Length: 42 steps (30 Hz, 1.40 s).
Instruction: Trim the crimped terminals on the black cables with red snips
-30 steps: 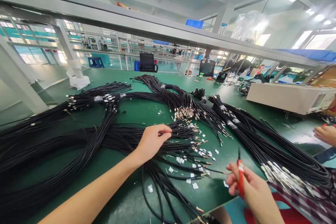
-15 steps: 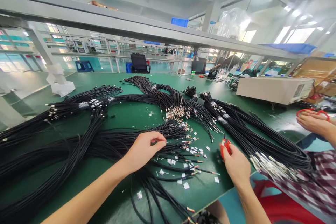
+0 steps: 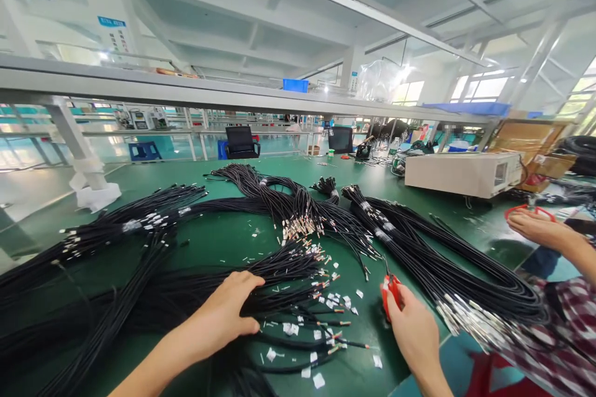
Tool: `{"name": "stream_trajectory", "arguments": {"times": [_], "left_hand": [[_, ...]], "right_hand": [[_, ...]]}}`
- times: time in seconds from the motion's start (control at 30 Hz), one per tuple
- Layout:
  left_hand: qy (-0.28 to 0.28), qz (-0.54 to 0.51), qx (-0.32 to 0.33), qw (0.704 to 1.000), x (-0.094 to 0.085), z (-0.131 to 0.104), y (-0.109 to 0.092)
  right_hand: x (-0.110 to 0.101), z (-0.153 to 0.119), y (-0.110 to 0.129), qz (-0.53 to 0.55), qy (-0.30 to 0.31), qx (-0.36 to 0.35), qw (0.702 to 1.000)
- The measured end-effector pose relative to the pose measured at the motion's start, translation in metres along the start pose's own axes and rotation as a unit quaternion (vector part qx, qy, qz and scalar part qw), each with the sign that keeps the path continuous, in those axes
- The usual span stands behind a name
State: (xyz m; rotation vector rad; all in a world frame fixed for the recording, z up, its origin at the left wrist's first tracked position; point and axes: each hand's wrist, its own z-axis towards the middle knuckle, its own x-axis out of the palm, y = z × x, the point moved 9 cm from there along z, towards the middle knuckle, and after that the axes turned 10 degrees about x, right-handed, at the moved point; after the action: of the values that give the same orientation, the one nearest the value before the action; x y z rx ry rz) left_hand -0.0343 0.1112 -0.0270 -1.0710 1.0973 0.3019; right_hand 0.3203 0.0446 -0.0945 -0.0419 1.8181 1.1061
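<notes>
My left hand [image 3: 226, 313] reaches over a spread bundle of black cables [image 3: 288, 270], thumb and fingers apart, with nothing visible between them. Some fingertips are hidden behind the hand. The cables' stripped ends, showing coloured and coppery wires, point right. In my right hand [image 3: 412, 325] are red-handled scissors [image 3: 390, 294], closed in the fingers with the thin tip pointing up and away. Small white scraps [image 3: 318, 380] lie scattered between my two hands, around the cable ends.
A taped cable bundle [image 3: 419, 248] runs along the right side. Beyond it sits a beige metal box [image 3: 459, 173]. At the right edge, another person's hand [image 3: 540, 228] holds red-handled scissors. Overhead, a shelf beam [image 3: 223, 90] crosses the green table [image 3: 223, 232].
My left hand has moved left and down, and its thumb and fingers have spread apart. My right hand still holds the scissors. The view has tilted upward.
</notes>
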Motion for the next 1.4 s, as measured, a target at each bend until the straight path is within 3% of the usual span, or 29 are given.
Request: {"name": "stream_trajectory", "arguments": {"times": [0.17, 0.3, 0.4, 0.5, 0.57, 0.73, 0.87, 1.13, 1.4], "left_hand": [[0.007, 0.037, -0.007, 0.999, 0.007, 0.004, 0.006], [0.004, 0.006, 0.003, 1.0, 0.0, 0.007, 0.005], [-0.032, -0.038, 0.0, 0.999, -0.014, 0.009, 0.005], [-0.081, -0.013, -0.017, 0.996, -0.023, 0.011, 0.011], [-0.098, 0.022, -0.028, 0.995, -0.02, 0.013, 0.018], [-0.08, 0.058, -0.038, 0.994, -0.001, 0.017, 0.034], [-0.104, 0.082, -0.028, 0.991, -0.009, 0.023, 0.031], [-0.117, -0.054, -0.018, 0.991, -0.025, 0.029, 0.033], [-0.104, -0.07, -0.011, 0.992, -0.033, 0.024, 0.031]], "right_hand": [[0.005, 0.002, -0.002, 0.0, 0.027, 0.001, 1.0], [0.005, 0.0, -0.002, 0.01, 0.039, 0.023, 0.999], [0.004, -0.002, -0.002, 0.017, 0.044, 0.043, 0.998], [0.003, -0.002, -0.003, 0.028, 0.038, 0.042, 0.998], [0.005, 0.001, -0.007, 0.031, 0.041, 0.043, 0.998], [0.009, 0.008, -0.015, 0.047, 0.033, 0.042, 0.997], [0.008, 0.007, -0.015, 0.049, 0.039, 0.057, 0.996], [0.003, 0.004, -0.013, 0.094, 0.027, 0.054, 0.994], [0.01, 0.009, -0.019, 0.108, 0.052, 0.054, 0.991]]}}
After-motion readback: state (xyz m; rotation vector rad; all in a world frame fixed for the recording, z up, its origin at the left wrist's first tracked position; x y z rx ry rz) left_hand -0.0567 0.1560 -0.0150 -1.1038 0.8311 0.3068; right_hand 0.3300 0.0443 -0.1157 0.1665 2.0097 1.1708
